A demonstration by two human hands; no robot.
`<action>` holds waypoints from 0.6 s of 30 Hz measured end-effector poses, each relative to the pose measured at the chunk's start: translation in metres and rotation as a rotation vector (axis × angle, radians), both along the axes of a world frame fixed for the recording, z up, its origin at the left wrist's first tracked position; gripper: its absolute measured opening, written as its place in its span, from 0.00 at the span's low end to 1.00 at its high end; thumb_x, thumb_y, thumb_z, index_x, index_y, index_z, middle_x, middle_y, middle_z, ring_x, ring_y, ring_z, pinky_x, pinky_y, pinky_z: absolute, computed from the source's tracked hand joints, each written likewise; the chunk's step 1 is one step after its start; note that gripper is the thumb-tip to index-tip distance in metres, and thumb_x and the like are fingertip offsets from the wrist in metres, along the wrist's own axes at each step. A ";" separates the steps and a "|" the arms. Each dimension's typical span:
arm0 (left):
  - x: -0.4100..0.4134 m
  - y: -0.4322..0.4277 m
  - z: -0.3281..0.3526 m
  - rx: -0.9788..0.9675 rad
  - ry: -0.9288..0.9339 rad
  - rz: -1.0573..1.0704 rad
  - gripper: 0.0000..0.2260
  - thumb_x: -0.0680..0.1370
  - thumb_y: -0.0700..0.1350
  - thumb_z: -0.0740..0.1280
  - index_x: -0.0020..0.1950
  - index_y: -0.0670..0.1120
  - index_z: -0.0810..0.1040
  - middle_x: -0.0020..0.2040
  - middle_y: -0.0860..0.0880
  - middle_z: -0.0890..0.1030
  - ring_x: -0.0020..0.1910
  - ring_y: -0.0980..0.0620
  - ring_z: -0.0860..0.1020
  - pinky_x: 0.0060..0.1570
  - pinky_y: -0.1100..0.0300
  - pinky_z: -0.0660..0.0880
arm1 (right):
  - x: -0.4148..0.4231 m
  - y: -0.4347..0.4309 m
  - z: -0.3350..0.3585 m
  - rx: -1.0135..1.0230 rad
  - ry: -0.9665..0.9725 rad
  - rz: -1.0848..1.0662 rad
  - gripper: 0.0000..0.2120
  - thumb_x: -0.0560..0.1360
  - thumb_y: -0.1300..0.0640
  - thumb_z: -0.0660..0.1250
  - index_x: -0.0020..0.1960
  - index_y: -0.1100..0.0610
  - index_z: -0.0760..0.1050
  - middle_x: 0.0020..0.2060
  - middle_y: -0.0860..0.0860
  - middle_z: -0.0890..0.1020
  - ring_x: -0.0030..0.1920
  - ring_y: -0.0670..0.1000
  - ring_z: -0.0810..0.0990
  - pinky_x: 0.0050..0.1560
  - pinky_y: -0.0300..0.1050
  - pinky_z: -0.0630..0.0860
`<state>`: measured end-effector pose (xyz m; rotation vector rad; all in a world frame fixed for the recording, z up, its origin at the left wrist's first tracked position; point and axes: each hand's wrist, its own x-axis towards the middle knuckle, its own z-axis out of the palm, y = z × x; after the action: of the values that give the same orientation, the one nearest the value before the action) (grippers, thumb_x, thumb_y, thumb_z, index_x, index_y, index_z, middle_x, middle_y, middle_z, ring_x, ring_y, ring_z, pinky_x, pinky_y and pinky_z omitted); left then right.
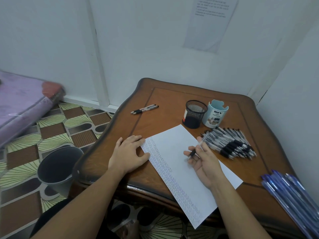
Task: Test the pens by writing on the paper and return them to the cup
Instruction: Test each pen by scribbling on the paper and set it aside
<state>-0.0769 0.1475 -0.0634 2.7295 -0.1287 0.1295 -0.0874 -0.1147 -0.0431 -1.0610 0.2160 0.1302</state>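
A white sheet of paper point(183, 163) lies slanted on the wooden table point(165, 100), its left strip filled with small ink marks. My left hand point(128, 155) rests flat on the paper's upper left corner. My right hand point(204, 160) holds a black-grip pen point(196, 149) over the paper's middle, tip pointing down-left. A pile of several black-and-clear pens point(231, 144) lies right of the paper. Behind it stand a black mesh cup point(195, 114) and a pale blue cup point(214, 113), both looking empty. Two pens point(145, 109) lie apart at the far left.
A bundle of blue pens point(291, 192) lies at the table's right front edge. A dark grey bin point(58, 168) stands on the patterned floor left of the table. A purple mattress point(20, 104) lies far left. White walls close in behind and right.
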 end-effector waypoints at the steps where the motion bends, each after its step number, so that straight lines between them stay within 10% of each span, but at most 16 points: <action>1: 0.000 0.000 0.000 -0.001 -0.001 0.001 0.34 0.69 0.68 0.54 0.72 0.57 0.69 0.74 0.60 0.65 0.75 0.60 0.57 0.75 0.50 0.44 | 0.003 -0.003 0.002 0.032 0.028 -0.017 0.23 0.83 0.63 0.56 0.77 0.54 0.60 0.37 0.55 0.79 0.38 0.51 0.84 0.32 0.39 0.77; 4: 0.000 0.000 0.000 -0.002 -0.002 -0.006 0.37 0.67 0.71 0.51 0.73 0.57 0.69 0.74 0.60 0.65 0.75 0.60 0.57 0.75 0.50 0.44 | 0.011 -0.017 0.016 -0.178 0.001 -0.010 0.21 0.81 0.64 0.61 0.73 0.55 0.67 0.37 0.55 0.77 0.36 0.49 0.82 0.31 0.39 0.76; 10: 0.001 0.000 0.001 0.023 0.005 -0.002 0.40 0.65 0.72 0.47 0.73 0.58 0.68 0.74 0.60 0.65 0.75 0.60 0.58 0.75 0.50 0.45 | 0.029 -0.060 0.037 -1.521 -0.216 -0.089 0.04 0.79 0.62 0.66 0.52 0.56 0.75 0.43 0.55 0.81 0.42 0.55 0.77 0.40 0.48 0.70; 18: 0.001 0.000 0.000 0.012 0.006 0.001 0.39 0.66 0.72 0.47 0.73 0.58 0.68 0.74 0.60 0.64 0.75 0.61 0.57 0.75 0.50 0.44 | 0.049 -0.083 0.014 -1.980 -0.247 0.029 0.11 0.77 0.67 0.62 0.52 0.62 0.83 0.45 0.59 0.76 0.50 0.60 0.72 0.44 0.50 0.71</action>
<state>-0.0762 0.1471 -0.0630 2.7417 -0.1269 0.1211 -0.0380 -0.1981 -0.0294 -3.0225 0.0373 -0.2856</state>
